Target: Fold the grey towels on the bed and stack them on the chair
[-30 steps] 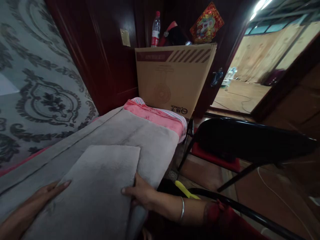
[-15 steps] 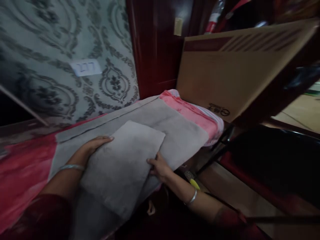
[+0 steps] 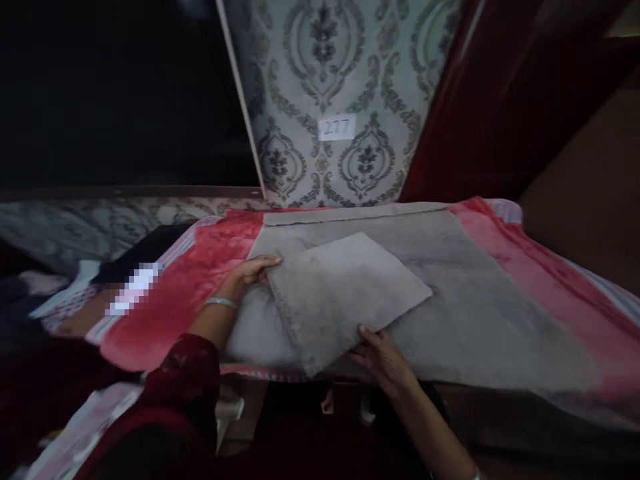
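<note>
A flat grey rectangular piece of cloth (image 3: 345,293) is held tilted over a larger grey cloth (image 3: 490,313). My left hand (image 3: 256,268) pinches its left corner, thumb and fingers on the edge. At the near edge, my right hand (image 3: 383,357) grips it with the thumb on top and the fingers underneath. The larger grey cloth lies spread out, with a narrow folded strip along its far side. Beneath it, a red-pink fuzzy cover (image 3: 165,313) shows at both ends.
A dark screen (image 3: 110,93) stands behind on the left. A paper label reading 277 (image 3: 337,127) is on the patterned wall (image 3: 320,67). Dark red wood panelling (image 3: 480,113) rises at the right. Assorted cloth items (image 3: 70,293) lie at the far left.
My view has swung left, bringing the dark screen into sight and the cardboard box mostly out. The held cloth has turned in my hands, and both hands still grip it.
</note>
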A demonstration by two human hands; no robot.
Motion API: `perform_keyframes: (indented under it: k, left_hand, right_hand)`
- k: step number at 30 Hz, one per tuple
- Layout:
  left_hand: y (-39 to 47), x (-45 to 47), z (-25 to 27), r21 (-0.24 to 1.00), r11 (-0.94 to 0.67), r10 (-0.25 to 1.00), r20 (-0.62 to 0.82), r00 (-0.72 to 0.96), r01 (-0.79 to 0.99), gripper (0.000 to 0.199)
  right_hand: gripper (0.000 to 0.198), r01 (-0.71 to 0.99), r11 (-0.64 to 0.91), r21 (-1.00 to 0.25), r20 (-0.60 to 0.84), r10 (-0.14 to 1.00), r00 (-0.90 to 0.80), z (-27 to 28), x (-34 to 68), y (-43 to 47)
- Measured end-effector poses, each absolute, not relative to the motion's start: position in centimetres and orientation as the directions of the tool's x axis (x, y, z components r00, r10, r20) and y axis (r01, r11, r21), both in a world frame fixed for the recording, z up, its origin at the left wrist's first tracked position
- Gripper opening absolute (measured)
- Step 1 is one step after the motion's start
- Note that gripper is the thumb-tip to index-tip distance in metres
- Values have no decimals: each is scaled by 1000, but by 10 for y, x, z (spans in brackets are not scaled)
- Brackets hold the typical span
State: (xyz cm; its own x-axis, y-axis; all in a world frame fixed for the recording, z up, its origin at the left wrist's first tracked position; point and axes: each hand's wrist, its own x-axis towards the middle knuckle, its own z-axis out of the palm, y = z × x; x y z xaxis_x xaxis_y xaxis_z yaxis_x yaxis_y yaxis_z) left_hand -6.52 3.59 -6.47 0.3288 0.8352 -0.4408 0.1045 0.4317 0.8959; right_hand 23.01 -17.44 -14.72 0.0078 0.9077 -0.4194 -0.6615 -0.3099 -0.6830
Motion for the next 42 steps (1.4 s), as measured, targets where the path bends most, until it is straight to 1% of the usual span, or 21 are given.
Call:
perform_keyframes:
  k: [2, 4, 6, 9, 11, 14, 16, 17, 18, 19, 20, 21, 22, 23, 24, 25, 27, 28, 30, 36, 42]
  left_hand:
    - [16, -69, -74, 909, 405, 871, -416, 261, 95, 25]
    - [2, -64, -83, 949, 313, 942, -316, 114, 40, 24]
    - [-3, -56, -92, 975, 221, 975, -220, -32, 6, 22]
    - [-3, -45, -106, 997, 73, 976, -67, -206, 20, 20]
    - [-3, -41, -115, 998, 24, 965, -8, -264, 60, 17]
    - [-8, -40, -122, 991, 3, 952, 38, -304, 132, 19]
    - [-15, -39, -119, 985, 1, 941, 58, -335, 173, 30]
    - [-20, -37, -115, 977, -8, 931, 84, -355, 211, 38]
    - [-27, -33, -111, 956, -31, 920, 141, -365, 292, 47]
    - [-35, -27, -106, 908, -65, 910, 224, -349, 415, 55]
    - [-44, -20, -102, 821, -106, 904, 315, -289, 562, 62]
    - [-54, -11, -99, 695, -155, 904, 386, -183, 702, 67]
    - [-63, -1, -98, 550, -210, 909, 415, -46, 808, 71]
    - [-73, 8, -98, 424, -267, 916, 391, 91, 865, 74]
    - [-81, 18, -100, 346, -316, 922, 333, 199, 884, 78]
    - [-88, 25, -102, 296, -351, 923, 266, 277, 888, 81]
    - [-98, 35, -109, 234, -376, 924, 161, 346, 896, 84]
    - [-100, 37, -112, 210, -372, 927, 134, 350, 904, 82]
    - [-98, 37, -117, 162, -362, 930, 123, 345, 918, 79]
    - [-84, 38, -116, 65, -378, 918, 158, 365, 923, 77]
    - [-89, 40, -109, 59, -358, 928, 136, 348, 932, 76]
  right_hand:
    - [69, -642, -322, -696, -425, 905, 6, -146, 228, -178]
    - [72, -621, -324, -714, -423, 906, 13, -145, 226, -179]
    - [73, -598, -324, -733, -407, 914, 3, -146, 222, -178]
    - [67, -548, -351, -759, -394, 918, -42, -149, 221, -180]
    - [60, -476, -420, -773, -427, 899, -100, -150, 230, -184]
    - [56, -209, -533, -820, -509, 846, -160, -150, 263, -193]
    - [56, 56, -480, -875, -483, 874, -52, -151, 294, -193]
    - [56, 204, -401, -893, -400, 915, 47, -150, 308, -190]
    - [55, 356, -294, -887, -257, 955, 148, -150, 320, -184]
    - [55, 503, -171, -847, -69, 974, 214, -150, 329, -176]
    - [55, 633, -38, -774, 127, 968, 214, -150, 332, -165]
    - [57, 732, 92, -675, 299, 941, 157, -150, 331, -152]
    - [59, 799, 206, -565, 426, 902, 68, -150, 325, -139]
    - [59, 842, 295, -452, 502, 864, -33, -151, 316, -127]
    - [60, 870, 355, -341, 534, 835, -131, -152, 305, -116]
    - [58, 898, 371, -238, 526, 827, -202, -153, 294, -106]
    - [55, 929, 362, -76, 428, 853, -297, -155, 279, -92]
    - [54, 933, 358, -27, 365, 873, -324, -156, 277, -86]
    - [54, 943, 332, 14, 265, 908, -323, -155, 286, -76]
    - [57, 994, 96, -50, 161, 983, -86, -147, 354, -59]
    - [56, 985, -75, -156, 95, 991, 90, -139, 380, -59]
